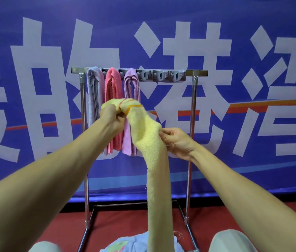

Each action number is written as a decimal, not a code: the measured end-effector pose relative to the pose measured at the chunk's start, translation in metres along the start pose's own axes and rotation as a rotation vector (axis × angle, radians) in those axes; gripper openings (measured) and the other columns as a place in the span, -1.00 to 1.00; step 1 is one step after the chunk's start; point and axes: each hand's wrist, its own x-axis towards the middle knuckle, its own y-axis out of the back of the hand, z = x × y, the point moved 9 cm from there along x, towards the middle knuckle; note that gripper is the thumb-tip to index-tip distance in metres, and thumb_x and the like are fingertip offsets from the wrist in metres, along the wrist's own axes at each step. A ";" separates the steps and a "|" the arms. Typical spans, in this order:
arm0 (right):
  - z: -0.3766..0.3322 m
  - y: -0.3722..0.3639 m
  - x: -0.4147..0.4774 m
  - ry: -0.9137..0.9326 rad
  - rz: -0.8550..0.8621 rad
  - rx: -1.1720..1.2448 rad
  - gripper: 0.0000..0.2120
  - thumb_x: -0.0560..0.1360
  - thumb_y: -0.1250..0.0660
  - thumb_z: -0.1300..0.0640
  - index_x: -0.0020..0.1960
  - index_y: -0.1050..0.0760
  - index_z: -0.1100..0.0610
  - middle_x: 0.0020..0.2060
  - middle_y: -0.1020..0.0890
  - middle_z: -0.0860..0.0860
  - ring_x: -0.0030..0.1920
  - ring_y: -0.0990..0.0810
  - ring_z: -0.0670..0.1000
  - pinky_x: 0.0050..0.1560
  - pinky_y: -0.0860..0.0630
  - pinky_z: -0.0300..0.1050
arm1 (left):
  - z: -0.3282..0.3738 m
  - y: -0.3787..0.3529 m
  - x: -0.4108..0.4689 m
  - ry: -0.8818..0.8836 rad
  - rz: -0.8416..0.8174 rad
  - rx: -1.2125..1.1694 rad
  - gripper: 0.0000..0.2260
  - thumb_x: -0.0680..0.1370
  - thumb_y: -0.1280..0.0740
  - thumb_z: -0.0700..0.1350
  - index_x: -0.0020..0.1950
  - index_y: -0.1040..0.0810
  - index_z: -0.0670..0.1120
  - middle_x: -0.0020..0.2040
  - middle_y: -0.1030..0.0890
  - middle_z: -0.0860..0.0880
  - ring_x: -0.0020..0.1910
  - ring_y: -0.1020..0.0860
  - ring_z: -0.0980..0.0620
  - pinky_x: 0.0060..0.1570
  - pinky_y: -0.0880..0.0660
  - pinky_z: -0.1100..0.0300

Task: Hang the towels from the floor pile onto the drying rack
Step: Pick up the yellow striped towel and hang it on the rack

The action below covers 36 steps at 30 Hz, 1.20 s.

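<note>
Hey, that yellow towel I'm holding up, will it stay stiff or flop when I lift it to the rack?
Probably floppy: the yellow towel hangs limp below the left hand and bends where the right hand pinches it. Likely light, since fingers alone hold it up. Its fuzzy pile should resist slipping.

Pale lilac towel (93, 84), coral pink towel (113, 84) and purple towel (131, 82) crowd the left of the grey plastic clip rail (161, 75). Its right slots stand free.

The red floor (125, 224) bears the drying rack (200, 72) and a pale-blue towel pile (136, 241).
</note>
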 end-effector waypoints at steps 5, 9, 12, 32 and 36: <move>-0.032 -0.007 0.008 0.078 0.113 0.066 -0.58 0.47 -0.34 0.02 0.22 -0.55 0.26 -0.01 -0.66 0.12 0.01 -0.59 0.09 0.08 -0.52 0.05 | -0.059 0.013 -0.021 0.266 -0.126 0.322 -0.60 0.53 -0.01 -0.34 -0.44 -0.44 -0.14 -0.57 -0.37 0.02 -0.59 -0.41 0.05 -0.48 -0.48 0.27; -0.045 -0.001 0.016 0.074 0.262 0.146 -0.66 0.57 -0.31 0.12 0.26 -0.52 0.30 0.06 -0.64 0.19 0.05 -0.59 0.10 0.17 -0.52 0.06 | -0.085 0.030 -0.038 0.305 -0.207 0.745 -0.71 0.60 -0.08 -0.17 -0.32 -0.37 -0.06 -0.38 -0.40 -0.01 -0.39 -0.40 0.03 -0.35 -0.48 0.20; -0.053 0.002 0.017 0.062 0.356 0.217 -0.68 0.57 -0.32 0.18 0.28 -0.50 0.28 0.02 -0.66 0.11 -0.01 -0.63 0.02 0.05 -0.59 -0.06 | -0.085 0.041 -0.044 0.280 -0.206 0.970 -0.59 0.64 -0.08 0.14 -0.14 -0.52 -0.12 -0.32 -0.60 -0.05 -0.30 -0.60 -0.02 -0.25 -0.57 0.10; -0.066 0.009 0.014 0.049 0.233 0.196 -0.48 0.58 -0.20 0.38 0.46 -0.35 0.00 0.22 -0.59 0.10 0.17 -0.60 0.09 0.01 -0.61 0.02 | -0.047 -0.001 -0.046 -0.293 -0.328 0.880 -0.78 0.65 -0.18 -0.14 0.11 -0.53 -0.26 -0.12 -0.62 -0.15 -0.22 -0.61 -0.02 -0.24 -0.59 0.01; -0.069 0.020 0.010 0.072 0.350 0.182 -0.36 0.45 -0.37 0.44 0.46 -0.33 0.12 0.11 -0.66 0.15 0.10 -0.65 0.09 0.07 -0.61 0.04 | -0.049 0.000 -0.044 -0.230 -0.300 0.836 -0.75 0.65 -0.18 -0.06 0.13 -0.54 -0.20 -0.15 -0.63 -0.07 -0.29 -0.61 0.16 -0.34 -0.54 0.26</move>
